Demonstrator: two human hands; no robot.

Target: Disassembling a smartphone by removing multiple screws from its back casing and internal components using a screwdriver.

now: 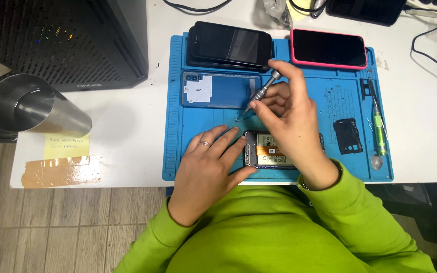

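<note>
From the head view, I am seeing my right hand pinching a precision screwdriver, tip tilted down just above the blue repair mat. My left hand is lying flat, fingers spread, steadying the opened phone at the mat's near edge.

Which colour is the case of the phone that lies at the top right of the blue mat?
Pink; the phone case shows clearly in the head view.
</note>
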